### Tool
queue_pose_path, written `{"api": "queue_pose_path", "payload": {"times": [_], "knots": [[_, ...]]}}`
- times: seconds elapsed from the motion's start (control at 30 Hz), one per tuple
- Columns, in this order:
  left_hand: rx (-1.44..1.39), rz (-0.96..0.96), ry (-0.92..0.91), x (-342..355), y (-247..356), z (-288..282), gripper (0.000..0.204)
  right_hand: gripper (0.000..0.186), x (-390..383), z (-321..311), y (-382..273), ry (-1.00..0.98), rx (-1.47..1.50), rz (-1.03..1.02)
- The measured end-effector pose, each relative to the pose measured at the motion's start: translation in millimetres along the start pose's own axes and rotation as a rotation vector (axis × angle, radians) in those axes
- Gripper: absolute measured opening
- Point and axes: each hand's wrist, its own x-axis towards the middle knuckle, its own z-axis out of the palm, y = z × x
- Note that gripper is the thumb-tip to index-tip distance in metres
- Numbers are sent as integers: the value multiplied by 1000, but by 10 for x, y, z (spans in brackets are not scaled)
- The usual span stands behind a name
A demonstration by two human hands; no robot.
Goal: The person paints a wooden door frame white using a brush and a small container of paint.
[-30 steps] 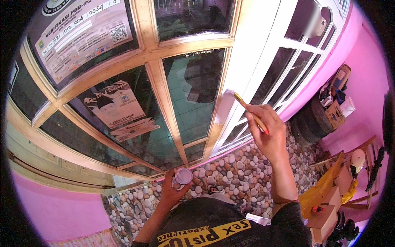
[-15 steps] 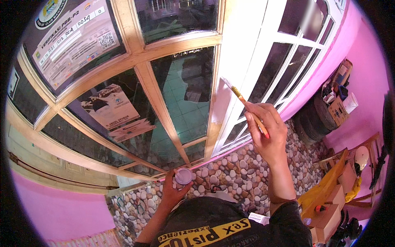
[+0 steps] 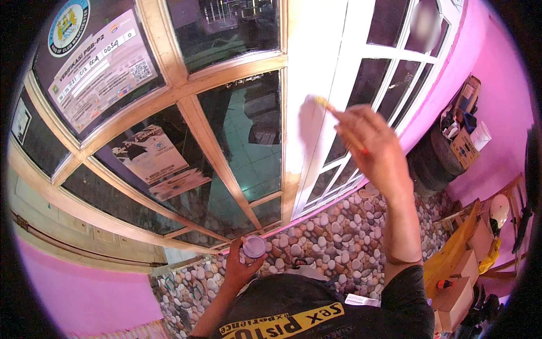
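Note:
My right hand is closed around the handle of a paintbrush. The bristles, pointing up and left, meet or nearly meet a white-painted upright of the window frame; exact contact I cannot tell. Low in front of my body, my left hand grips a small round cup with pale contents, fingers around its side. Wood-coloured frame bars hold dark glass panes to the left of the white upright, and white bars hold panes to its right.
Pebble-patterned flooring lies below. At the right stand stacked tyres with a box and white container on top, beside a pink wall. Cardboard boxes and a yellow sheet lie lower right. Paper notices cling to the glass.
My right hand has moved slightly right and up with the brush, whose bristles now lie a little further right and higher. The left hand with the cup has barely moved.

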Motion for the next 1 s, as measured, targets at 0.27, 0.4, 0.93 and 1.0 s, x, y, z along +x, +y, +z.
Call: {"api": "queue_pose_path", "payload": {"times": [0.27,0.4,0.93,1.0], "knots": [[26,-90,-25,-36,-113,89,103,42,-146,122,42,268,-77,-125],[46,-33,10,-18,-116,90,86,37,-619,423,53,97,-69,-87],[75,61,-37,164,90,139,76,25,-39,-133,9,74,42,15],[46,59,-15,200,140,126,76,20,-87,-155,-110,199,100,9]]}}
